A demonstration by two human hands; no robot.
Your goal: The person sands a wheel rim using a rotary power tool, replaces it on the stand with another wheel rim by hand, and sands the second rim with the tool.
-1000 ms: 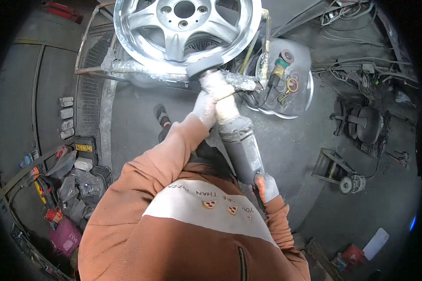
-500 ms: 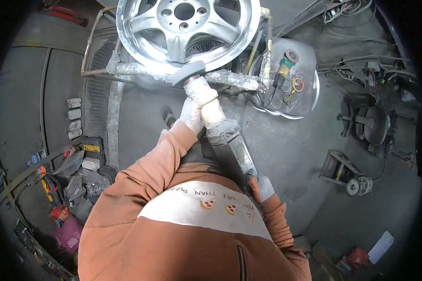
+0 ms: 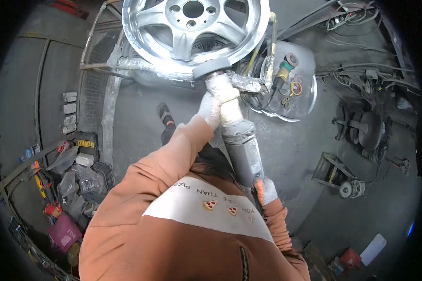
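A large angle grinder (image 3: 241, 150) lies lengthwise in front of my body, its front part wrapped in pale, dusty tape. My left hand (image 3: 210, 110), in a whitish glove, is closed around that wrapped part. At the rear end my right hand (image 3: 266, 189), in a white and orange glove, grips the body; some of its fingers are hidden. The grinder's grey disc (image 3: 212, 68) is at the lower rim of a silver alloy wheel (image 3: 183, 35); I cannot tell whether they touch. The wheel rests on a metal frame (image 3: 150, 66) with wrapped bars.
Right of the frame, a smaller power tool (image 3: 283, 75) and scissors (image 3: 293, 91) lie on a round surface. A chair (image 3: 368, 126) and a small bench grinder (image 3: 351, 187) stand at right. Bags (image 3: 89, 180) and a DeWalt case (image 3: 86, 145) sit at left. Cables hang at upper right.
The grinder and both hands have shifted right in view, the disc moving along the wheel's lower rim. My left arm reaches further forward. The view has shifted slightly, too.
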